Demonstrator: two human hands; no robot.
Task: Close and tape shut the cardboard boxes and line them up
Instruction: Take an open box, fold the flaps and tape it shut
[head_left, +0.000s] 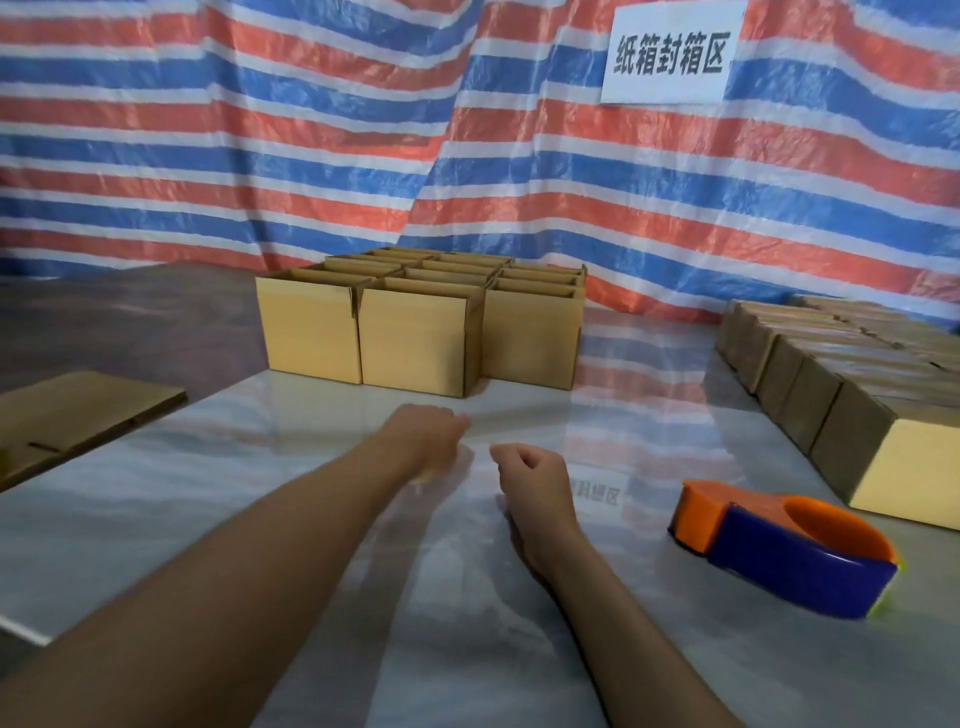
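A block of several open cardboard boxes (415, 332) stands on the glossy floor ahead of me, flaps up. Along the right side runs a row of several closed boxes (831, 384). An orange and blue tape dispenser (784, 551) lies on the floor at the right, in front of that row. My left hand (426, 436) reaches out low over the floor, a short way before the open boxes, fingers curled and holding nothing. My right hand (530, 478) hovers beside it with curled fingers, also holding nothing, well left of the dispenser.
A flat sheet of cardboard (78, 421) lies at the left edge of the glossy floor panel (260, 493). A red, white and blue striped tarp (311, 130) hangs behind, with a white paper sign (670, 52) at the upper right.
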